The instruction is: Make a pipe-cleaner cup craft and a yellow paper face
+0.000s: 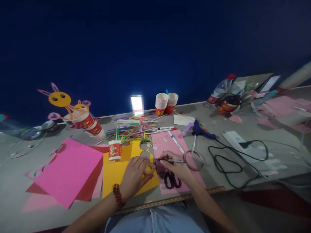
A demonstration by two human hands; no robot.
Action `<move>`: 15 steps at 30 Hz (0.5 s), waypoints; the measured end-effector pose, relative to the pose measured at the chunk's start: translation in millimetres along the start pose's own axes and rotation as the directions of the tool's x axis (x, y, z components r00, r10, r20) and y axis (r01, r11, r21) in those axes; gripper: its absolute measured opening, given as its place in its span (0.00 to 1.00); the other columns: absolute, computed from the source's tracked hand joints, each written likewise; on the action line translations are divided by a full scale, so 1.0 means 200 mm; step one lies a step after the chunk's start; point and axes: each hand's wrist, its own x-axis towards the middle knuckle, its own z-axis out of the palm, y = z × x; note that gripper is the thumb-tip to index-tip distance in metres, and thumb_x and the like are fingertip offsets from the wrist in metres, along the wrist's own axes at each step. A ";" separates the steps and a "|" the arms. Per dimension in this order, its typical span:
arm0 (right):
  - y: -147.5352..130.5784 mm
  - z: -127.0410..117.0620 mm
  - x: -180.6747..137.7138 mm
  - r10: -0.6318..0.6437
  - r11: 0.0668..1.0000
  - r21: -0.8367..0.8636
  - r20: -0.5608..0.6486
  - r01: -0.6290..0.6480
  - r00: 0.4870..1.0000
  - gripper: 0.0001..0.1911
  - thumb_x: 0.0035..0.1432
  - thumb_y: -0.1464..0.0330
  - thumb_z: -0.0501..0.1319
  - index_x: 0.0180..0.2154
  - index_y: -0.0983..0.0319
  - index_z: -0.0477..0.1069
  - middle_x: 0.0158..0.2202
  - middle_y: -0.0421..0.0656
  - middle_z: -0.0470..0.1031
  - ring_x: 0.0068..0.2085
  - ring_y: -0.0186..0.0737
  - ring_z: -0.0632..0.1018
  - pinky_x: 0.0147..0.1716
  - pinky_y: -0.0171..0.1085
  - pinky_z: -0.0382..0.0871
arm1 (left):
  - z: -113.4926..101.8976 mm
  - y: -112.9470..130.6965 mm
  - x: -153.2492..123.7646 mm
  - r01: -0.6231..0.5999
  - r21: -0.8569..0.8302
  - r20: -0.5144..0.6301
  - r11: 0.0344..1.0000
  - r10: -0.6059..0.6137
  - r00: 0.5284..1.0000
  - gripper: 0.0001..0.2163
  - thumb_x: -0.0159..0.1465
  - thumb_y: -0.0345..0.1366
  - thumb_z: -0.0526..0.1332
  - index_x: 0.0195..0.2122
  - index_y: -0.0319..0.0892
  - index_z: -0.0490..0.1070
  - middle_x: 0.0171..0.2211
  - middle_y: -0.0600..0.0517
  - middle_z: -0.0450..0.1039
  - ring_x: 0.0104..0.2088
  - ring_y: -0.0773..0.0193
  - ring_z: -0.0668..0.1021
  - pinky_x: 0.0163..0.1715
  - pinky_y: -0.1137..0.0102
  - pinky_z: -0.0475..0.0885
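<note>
My left hand (134,174) presses a small roll of tape (149,168) flat on a yellow paper sheet (114,174), fingers curled around it. My right hand (176,166) grips a pen (170,160), whose tip points left toward the tape roll. Round holes are cut in the yellow sheet's top edge. Black scissors (172,180) lie under my right hand on a pink sheet (165,144). A beaded bracelet (118,195) is on my left wrist.
A red paper cup (114,149) stands on the yellow sheet. Pink and red paper (69,170) lies left. Colored straws (131,129), markers, cup stacks (166,103), a clear tape ring (193,160), a blue glue gun (200,131) with black cable, and a bottle (220,90) sit behind.
</note>
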 end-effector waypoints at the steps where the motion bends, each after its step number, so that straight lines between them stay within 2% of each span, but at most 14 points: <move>1: 0.00 0.02 0.02 -0.013 1.000 -0.018 0.015 0.014 1.000 0.08 0.58 0.62 0.64 0.35 0.60 0.73 0.29 0.38 0.74 0.24 0.32 0.72 0.23 0.31 0.67 | 0.01 0.00 0.01 0.009 -0.005 0.003 1.000 -0.009 1.000 0.19 0.63 0.38 0.68 0.53 0.43 0.68 0.49 0.45 0.76 0.49 0.50 0.75 0.51 0.54 0.69; 7: 0.06 0.05 0.09 -0.065 0.986 -0.157 0.006 0.065 0.998 0.07 0.58 0.69 0.57 0.33 0.60 0.74 0.25 0.37 0.73 0.25 0.34 0.72 0.24 0.31 0.65 | 0.02 0.01 0.01 0.038 -0.012 -0.002 0.999 -0.038 0.999 0.16 0.62 0.36 0.69 0.49 0.42 0.68 0.44 0.46 0.77 0.47 0.50 0.76 0.49 0.54 0.68; 15: 0.11 0.08 0.13 -0.040 0.972 -0.229 0.046 0.050 0.998 0.07 0.60 0.69 0.56 0.32 0.58 0.72 0.23 0.36 0.72 0.25 0.35 0.73 0.25 0.31 0.64 | 0.04 0.00 0.00 0.040 -0.051 -0.018 0.998 -0.041 0.999 0.16 0.61 0.37 0.70 0.47 0.41 0.67 0.43 0.47 0.76 0.45 0.51 0.75 0.49 0.55 0.67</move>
